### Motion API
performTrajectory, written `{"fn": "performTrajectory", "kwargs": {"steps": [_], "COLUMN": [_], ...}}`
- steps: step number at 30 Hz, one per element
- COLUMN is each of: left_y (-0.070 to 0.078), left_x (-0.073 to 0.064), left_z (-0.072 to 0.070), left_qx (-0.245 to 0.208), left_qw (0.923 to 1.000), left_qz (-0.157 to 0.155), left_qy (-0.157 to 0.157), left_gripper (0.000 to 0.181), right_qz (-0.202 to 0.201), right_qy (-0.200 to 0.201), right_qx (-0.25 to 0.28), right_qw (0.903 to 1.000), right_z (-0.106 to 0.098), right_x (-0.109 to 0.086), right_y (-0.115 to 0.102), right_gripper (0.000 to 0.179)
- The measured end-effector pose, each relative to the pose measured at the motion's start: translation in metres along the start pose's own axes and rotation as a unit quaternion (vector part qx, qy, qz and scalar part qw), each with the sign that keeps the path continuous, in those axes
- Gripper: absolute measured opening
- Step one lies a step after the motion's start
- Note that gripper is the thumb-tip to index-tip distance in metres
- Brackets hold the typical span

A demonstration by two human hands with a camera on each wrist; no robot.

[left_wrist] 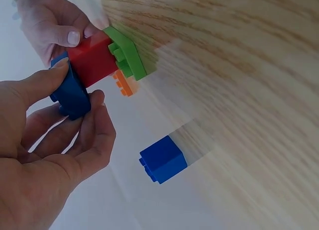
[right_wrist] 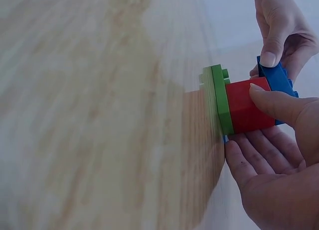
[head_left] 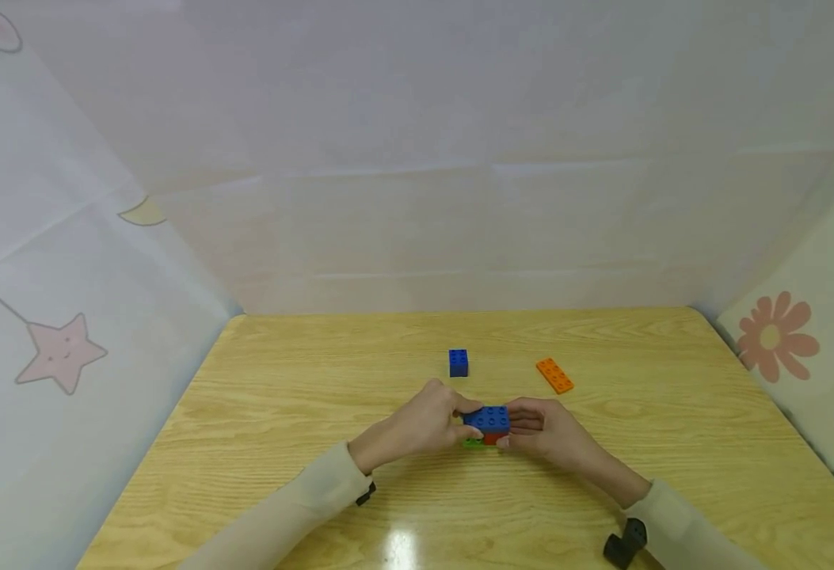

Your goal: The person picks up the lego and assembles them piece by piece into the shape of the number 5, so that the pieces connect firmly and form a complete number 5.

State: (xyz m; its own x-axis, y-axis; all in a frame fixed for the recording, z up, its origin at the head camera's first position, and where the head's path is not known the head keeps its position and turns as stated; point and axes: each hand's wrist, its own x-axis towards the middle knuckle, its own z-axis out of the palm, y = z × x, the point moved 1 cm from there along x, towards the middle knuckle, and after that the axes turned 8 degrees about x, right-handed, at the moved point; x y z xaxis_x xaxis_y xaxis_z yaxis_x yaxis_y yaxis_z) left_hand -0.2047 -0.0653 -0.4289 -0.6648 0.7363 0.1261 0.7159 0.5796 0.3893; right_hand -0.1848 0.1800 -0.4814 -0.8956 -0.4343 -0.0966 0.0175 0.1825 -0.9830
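Brick stack [head_left: 489, 425] held in two hands

The wooden table [head_left: 245, 396] is the biggest thing here. The left hand [head_left: 431, 419] pinches the left end of the long blue brick [head_left: 491, 417]; the right hand [head_left: 552, 434] holds the red brick [right_wrist: 245, 109] under it. The brick stack sits between them, on or just over the table. A hard push on the blue end, which sticks out past the red, could tip it or pop the bricks apart. Its bumps point up, and its long way runs left to right. The flat green piece [right_wrist: 221, 100] is lowest. Farther off lie a flat orange piece [head_left: 555, 376] and a small blue brick [head_left: 458, 364].
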Motion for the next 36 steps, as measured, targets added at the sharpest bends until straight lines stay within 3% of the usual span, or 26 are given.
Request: {"fn": "performTrajectory", "kwargs": {"steps": [9,19,30,36], "left_y": [0.0,-0.005,-0.006,-0.009], "left_x": [0.0,-0.001,-0.001,-0.007], "left_z": [0.001,0.003,0.011,0.018], "left_qx": [0.019,-0.012,-0.091,-0.146], "left_qw": [0.9997,0.9999,0.9917,0.9829], "left_qz": [0.012,-0.002,-0.089,-0.106], "left_qy": [-0.007,0.006,0.016,0.035], "left_gripper": [0.043,0.043,0.039,0.038], "right_qz": [-0.001,0.007,0.003,-0.008], "right_qy": [-0.001,0.0,-0.003,-0.015], "right_qx": [0.007,0.001,0.005,0.011], "right_qw": [1.0,1.0,1.0,0.9998], "right_z": [0.001,0.002,-0.001,-0.001], "right_x": [0.001,0.003,0.0,0.001], "right_y": [0.002,0.0,0.004,0.001], "right_gripper": [0.049,0.046,0.043,0.043]}}
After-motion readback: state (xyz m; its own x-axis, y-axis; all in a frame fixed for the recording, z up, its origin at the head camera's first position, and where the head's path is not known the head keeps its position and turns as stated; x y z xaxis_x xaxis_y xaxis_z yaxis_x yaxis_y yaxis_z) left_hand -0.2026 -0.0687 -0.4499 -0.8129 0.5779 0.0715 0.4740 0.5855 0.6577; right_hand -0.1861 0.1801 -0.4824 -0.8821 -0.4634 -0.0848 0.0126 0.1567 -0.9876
